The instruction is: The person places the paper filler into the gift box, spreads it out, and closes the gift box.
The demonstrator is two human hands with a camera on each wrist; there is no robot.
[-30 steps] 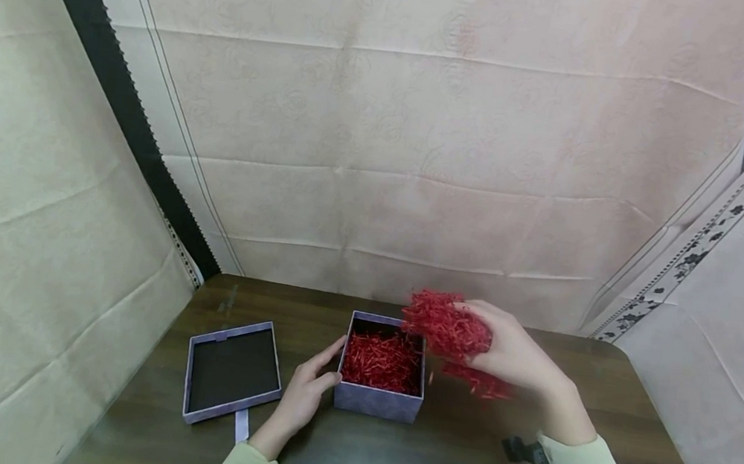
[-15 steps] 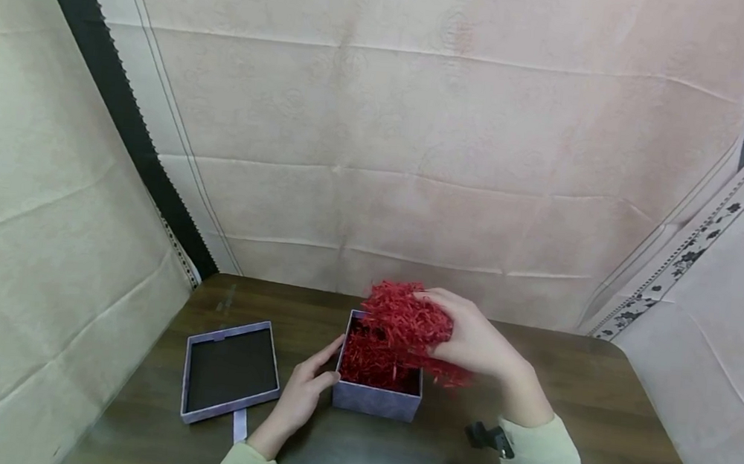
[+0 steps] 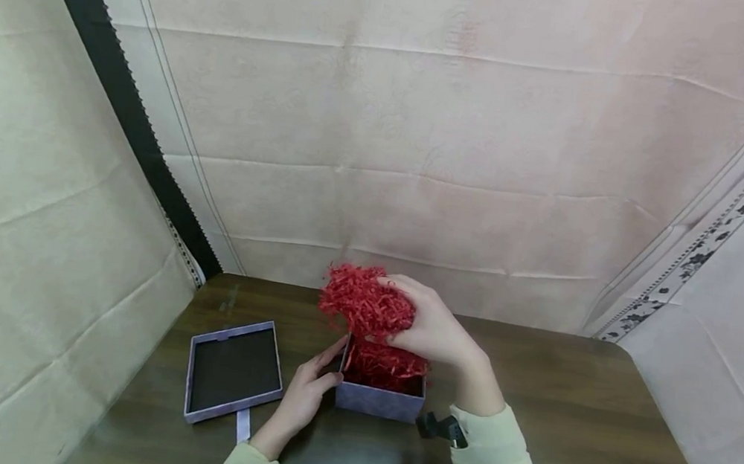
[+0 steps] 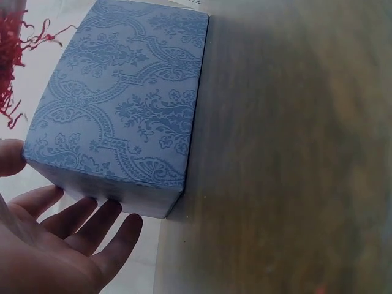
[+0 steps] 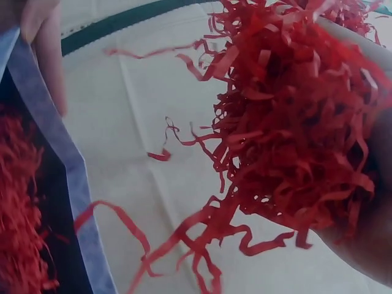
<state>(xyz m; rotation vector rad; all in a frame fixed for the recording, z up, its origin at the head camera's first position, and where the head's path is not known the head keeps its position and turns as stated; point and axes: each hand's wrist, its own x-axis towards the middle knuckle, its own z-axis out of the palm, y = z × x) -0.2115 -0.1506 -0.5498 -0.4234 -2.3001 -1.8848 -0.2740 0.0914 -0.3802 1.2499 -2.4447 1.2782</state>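
Note:
A lavender-blue patterned box stands lidless on the table, partly filled with red shredded paper. My left hand rests against its left side, fingers extended along the wall and thumb at the front corner. In the left wrist view, the fingertips touch the end face of the box. My right hand grips a big clump of red shredded paper above the back of the box. Loose strands dangle from the clump in the right wrist view, and the clump hides much of the right fingers.
Left of the box lies its lid, black inside up, with a ribbon tab toward the front. Pale cloth hangs behind the brown table and on both sides.
My right hand has carried the clump of shredded paper leftward and slightly up, from right of the box to over it. The left hand, box and lid have stayed put.

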